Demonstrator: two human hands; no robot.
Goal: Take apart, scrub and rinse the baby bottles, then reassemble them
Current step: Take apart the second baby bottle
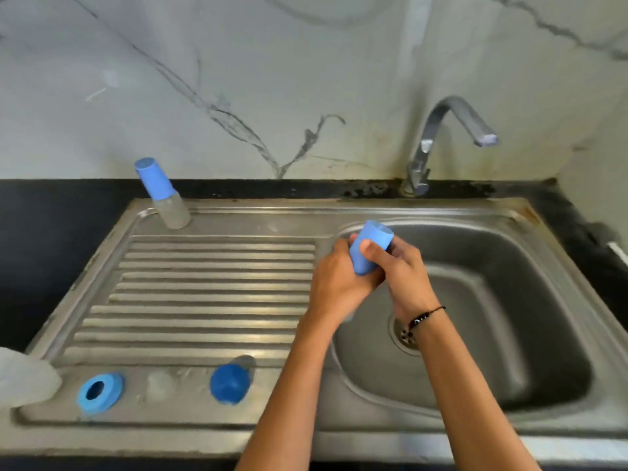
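Marble wall backs a steel sink [509,212]. Both hands grip one bottle over the basin: left hand [334,278] round its body, right hand [396,266] on the blue cap [368,248]. Hold the body still and twist the cap off squarely.

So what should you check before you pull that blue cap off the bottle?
1. Both hands on the bottle: ok. The left hand and right hand grip around the light blue plastic cap.
2. Bottle body visible: cannot tell, the hands hide it.
3. Held over the steel sink basin: ok.
4. Water running from the curved metal tap: not ok, no stream shows.
5. Free room on the ribbed steel draining board for parts: ok.
6. Other capped clear bottle standing out of the way: ok.
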